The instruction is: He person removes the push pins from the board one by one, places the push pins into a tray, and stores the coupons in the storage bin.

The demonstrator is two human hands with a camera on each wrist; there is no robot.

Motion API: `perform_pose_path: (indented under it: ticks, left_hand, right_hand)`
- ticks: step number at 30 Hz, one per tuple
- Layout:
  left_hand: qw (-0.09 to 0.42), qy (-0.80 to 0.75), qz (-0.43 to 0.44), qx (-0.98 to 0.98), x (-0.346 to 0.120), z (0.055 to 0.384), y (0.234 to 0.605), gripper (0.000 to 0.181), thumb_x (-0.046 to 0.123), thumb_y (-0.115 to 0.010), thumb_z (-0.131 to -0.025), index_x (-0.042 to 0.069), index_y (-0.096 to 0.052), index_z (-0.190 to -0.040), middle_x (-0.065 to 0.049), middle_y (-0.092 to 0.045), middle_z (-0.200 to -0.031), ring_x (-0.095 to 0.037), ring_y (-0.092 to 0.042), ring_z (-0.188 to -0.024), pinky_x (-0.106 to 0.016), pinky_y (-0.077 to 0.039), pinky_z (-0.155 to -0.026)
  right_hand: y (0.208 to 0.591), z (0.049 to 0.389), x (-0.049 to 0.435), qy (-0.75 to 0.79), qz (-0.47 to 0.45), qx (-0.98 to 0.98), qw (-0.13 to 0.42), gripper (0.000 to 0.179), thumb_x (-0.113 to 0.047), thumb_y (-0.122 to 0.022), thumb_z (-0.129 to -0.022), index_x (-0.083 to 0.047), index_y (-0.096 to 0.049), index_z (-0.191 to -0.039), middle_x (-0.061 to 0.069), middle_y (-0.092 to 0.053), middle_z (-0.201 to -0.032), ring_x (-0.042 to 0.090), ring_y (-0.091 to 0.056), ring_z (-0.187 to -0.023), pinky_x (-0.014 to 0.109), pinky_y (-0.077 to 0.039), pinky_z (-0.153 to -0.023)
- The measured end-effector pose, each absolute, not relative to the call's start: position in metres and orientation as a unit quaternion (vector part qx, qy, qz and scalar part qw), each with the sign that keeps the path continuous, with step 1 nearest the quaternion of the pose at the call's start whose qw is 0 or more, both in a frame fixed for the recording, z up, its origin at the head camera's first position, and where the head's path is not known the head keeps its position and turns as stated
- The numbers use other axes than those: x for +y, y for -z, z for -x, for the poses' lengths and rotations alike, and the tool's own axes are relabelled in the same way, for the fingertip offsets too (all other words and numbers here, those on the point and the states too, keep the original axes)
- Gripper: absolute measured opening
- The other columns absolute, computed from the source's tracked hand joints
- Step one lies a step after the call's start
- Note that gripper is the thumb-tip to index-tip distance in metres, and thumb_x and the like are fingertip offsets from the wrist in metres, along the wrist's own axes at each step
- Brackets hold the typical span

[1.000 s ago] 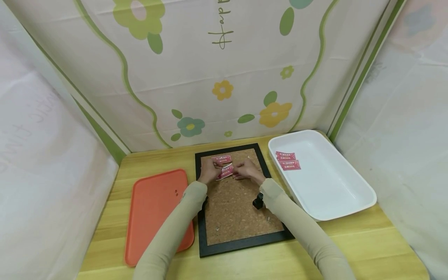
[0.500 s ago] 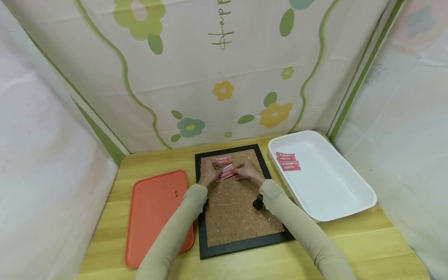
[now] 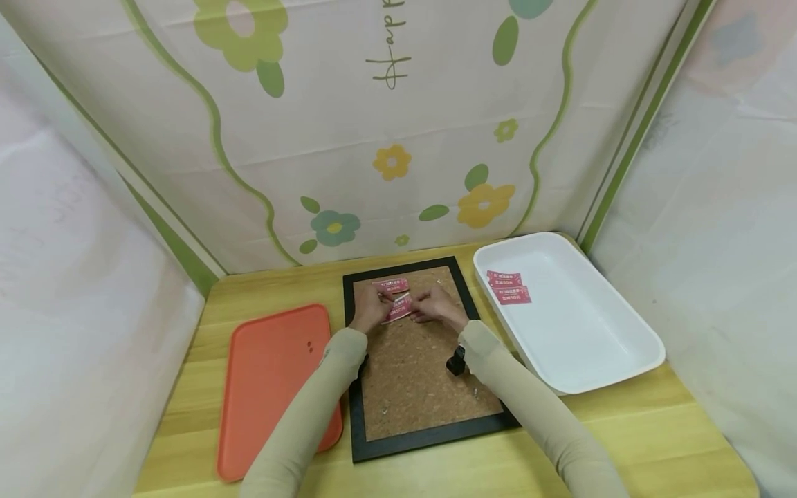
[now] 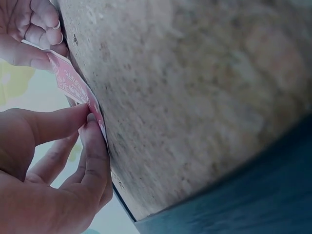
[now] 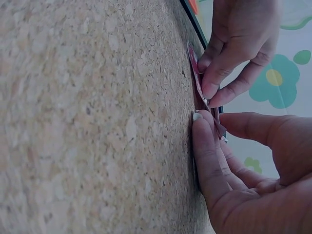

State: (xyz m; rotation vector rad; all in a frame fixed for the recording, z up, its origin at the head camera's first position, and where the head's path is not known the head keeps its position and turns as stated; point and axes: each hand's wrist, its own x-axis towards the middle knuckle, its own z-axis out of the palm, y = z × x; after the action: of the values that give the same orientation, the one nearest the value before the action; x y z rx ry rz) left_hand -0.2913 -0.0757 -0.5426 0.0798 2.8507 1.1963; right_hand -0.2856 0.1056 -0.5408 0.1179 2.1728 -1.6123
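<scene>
A pink coupon (image 3: 399, 308) with white print lies at a slant close over the cork board (image 3: 429, 373), between both hands. The left hand (image 3: 370, 309) pinches its left part between thumb and fingertips, seen near in the left wrist view. At the other end, the right hand (image 3: 437, 305) grips the coupon's right edge, thumb on one side and fingers on the other; in the right wrist view that corner (image 5: 221, 128) bends up by the thumb. A second pink coupon (image 3: 396, 283) lies flat just above, near the board's top edge, partly covered by the left hand.
The board has a black frame (image 3: 429, 436). To its left lies an orange tray (image 3: 264, 387) with two small dark spots. On the right, a white basin (image 3: 579, 325) holds two more pink coupons (image 3: 512, 295). A flowered cloth (image 3: 349, 173) hangs behind the wooden table (image 3: 666, 429).
The head view shifts slightly, moving the whole scene a little to the left. Both hands stay on the slanted coupon with hardly any movement.
</scene>
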Motion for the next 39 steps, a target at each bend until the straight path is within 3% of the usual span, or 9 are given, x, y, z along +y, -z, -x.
perform_pose_path:
  ticks: [9, 16, 26, 39]
  left_hand:
    - [0.032, -0.354, -0.034, 0.934, -0.069, 0.291, 0.542, 0.016, -0.007, -0.061, -0.092, 0.001, -0.076, -0.094, -0.015, -0.075, -0.098, -0.016, -0.057, -0.071, -0.023, -0.041, -0.058]
    - [0.029, -0.342, -0.007, 0.939, -0.066, 0.290, 0.544, 0.012, -0.002, -0.065, -0.093, 0.005, -0.075, -0.092, -0.012, -0.074, -0.098, -0.019, -0.061, -0.076, -0.026, -0.047, -0.060]
    - [0.013, -0.349, 0.006, 0.937, -0.063, 0.290, 0.549, 0.005, 0.004, -0.071, -0.095, 0.005, -0.074, -0.092, -0.012, -0.073, -0.100, -0.024, -0.067, -0.086, -0.037, -0.057, -0.075]
    - [0.016, -0.374, 0.003, 0.927, -0.067, 0.291, 0.552, 0.007, 0.006, -0.070, -0.096, 0.004, -0.075, -0.091, -0.013, -0.073, -0.098, -0.024, -0.069, -0.085, -0.037, -0.057, -0.073]
  right_hand:
    - [0.545, 0.288, 0.105, 0.582, -0.049, 0.784, 0.209, 0.020, -0.004, -0.065, -0.101, 0.008, -0.070, -0.116, 0.018, -0.078, -0.096, 0.012, -0.072, -0.073, 0.023, -0.062, -0.070]
    - [0.543, 0.284, 0.106, 0.583, -0.052, 0.784, 0.207, 0.019, -0.005, -0.064, -0.102, 0.007, -0.071, -0.115, 0.015, -0.077, -0.094, 0.012, -0.072, -0.074, 0.024, -0.062, -0.071]
    - [0.541, 0.280, 0.105, 0.587, -0.046, 0.784, 0.199, 0.018, -0.004, -0.063, -0.102, 0.007, -0.072, -0.112, 0.015, -0.077, -0.095, 0.014, -0.072, -0.078, 0.027, -0.063, -0.075]
    - [0.541, 0.280, 0.106, 0.591, -0.036, 0.780, 0.201, 0.019, -0.003, -0.063, -0.101, 0.008, -0.072, -0.114, 0.016, -0.077, -0.095, 0.013, -0.071, -0.076, 0.026, -0.063, -0.073]
